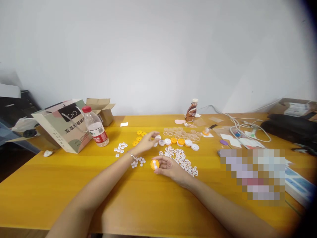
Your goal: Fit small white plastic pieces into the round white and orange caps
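My right hand (168,166) is closed on an orange disc (152,164) with small white round parts on its face, held just above the table. My left hand (148,141) reaches farther forward, its fingertips pinching a white disc (158,137) at the left end of a row of white and orange discs (174,140). Under the left wrist lie small white round pieces (137,161). White openwork pieces (183,158) are heaped beyond the right hand. Orange discs (139,133) sit just past the left hand, partly hidden by it.
Clear rings (182,133) lie behind the disc row. White pegged pieces (120,148) are at the left, near a water bottle (96,129), a paper bag (66,124) and a cardboard box (105,112). A brown drink bottle (191,110) stands at the back; cables (244,122) and papers clutter the right.
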A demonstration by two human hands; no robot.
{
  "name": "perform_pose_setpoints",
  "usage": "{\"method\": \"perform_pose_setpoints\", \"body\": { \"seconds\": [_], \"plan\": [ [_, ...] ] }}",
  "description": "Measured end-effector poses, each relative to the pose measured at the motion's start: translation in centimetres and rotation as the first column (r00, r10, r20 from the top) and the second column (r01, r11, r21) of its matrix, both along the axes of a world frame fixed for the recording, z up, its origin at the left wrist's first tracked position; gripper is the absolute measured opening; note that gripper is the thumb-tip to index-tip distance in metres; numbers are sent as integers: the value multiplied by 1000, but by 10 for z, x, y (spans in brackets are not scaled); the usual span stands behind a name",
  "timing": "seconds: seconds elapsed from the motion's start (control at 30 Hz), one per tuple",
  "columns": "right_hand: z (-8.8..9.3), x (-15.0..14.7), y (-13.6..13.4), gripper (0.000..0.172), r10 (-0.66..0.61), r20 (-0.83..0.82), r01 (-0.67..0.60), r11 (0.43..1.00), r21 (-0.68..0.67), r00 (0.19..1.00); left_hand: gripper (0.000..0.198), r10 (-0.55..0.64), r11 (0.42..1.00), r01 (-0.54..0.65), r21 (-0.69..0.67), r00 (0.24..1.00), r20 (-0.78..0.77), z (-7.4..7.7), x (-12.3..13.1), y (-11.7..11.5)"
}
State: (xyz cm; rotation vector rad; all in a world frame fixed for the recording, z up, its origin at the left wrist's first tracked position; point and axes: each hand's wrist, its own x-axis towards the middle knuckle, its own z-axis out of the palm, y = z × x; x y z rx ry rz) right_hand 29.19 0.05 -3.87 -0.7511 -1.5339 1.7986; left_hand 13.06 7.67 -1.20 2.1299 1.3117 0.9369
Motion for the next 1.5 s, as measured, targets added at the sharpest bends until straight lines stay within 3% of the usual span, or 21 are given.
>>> {"method": "perform_pose_setpoints", "body": {
  "seconds": [0.13,0.27,0.43,0.73,0.93,1.1,1.5],
  "plan": [
    [0,-4,0,40,-98,-13,99,991,89,995,35,-115,938,243,-247,891,440,7,-31,-38],
    [-2,-7,0,37,-206,-11,204,963,177,979,32,-97,915,295,-274,823,560,7,-44,-73],
    [-3,-7,0,37,-256,2,249,945,211,967,32,-105,923,258,-286,883,458,3,-38,-92],
    [-1,-6,-2,37,-237,34,227,955,189,971,25,-202,940,303,-159,866,457,5,-32,-96],
    [-3,-6,-3,35,-204,34,193,959,209,978,27,-198,978,208,-20,951,237,4,-21,-107],
    [-4,-6,-3,38,-187,-1,183,961,206,982,35,-116,993,112,47,988,103,-2,-20,-112],
    [-7,-6,-8,25,-202,-47,207,943,262,978,32,-91,995,84,47,977,191,-13,-18,-110]
  ]
}}
